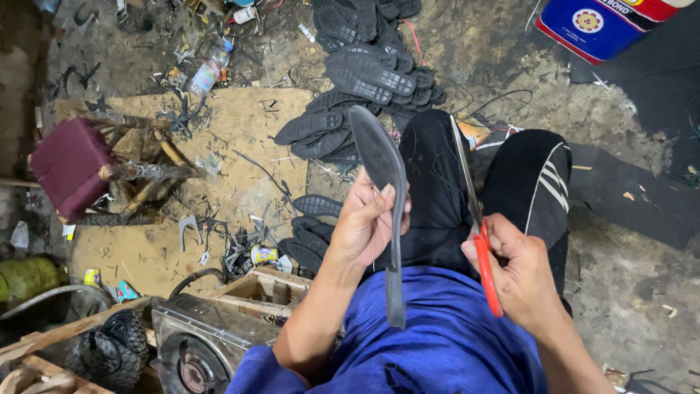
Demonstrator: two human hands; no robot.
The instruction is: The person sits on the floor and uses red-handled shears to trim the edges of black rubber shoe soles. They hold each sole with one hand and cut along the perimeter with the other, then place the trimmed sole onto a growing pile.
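Left hand (368, 219) pinches a black shoe sole (383, 175) above the lap; right hand (514, 273) grips red-handled scissors (477, 233). More soles (364, 80) lie piled ahead, a maroon stool (69, 168) stands left.

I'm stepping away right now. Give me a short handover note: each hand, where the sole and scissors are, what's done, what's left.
Left hand: grips a black shoe sole edge-up over the lap.
Right hand: holds red-handled scissors, blades pointing away, beside the sole and not touching it.
Done: cannot tell how far this sole is trimmed; black scraps lie on the floor.
Left: a pile of soles lies ahead of the knees, more soles lie on the left.
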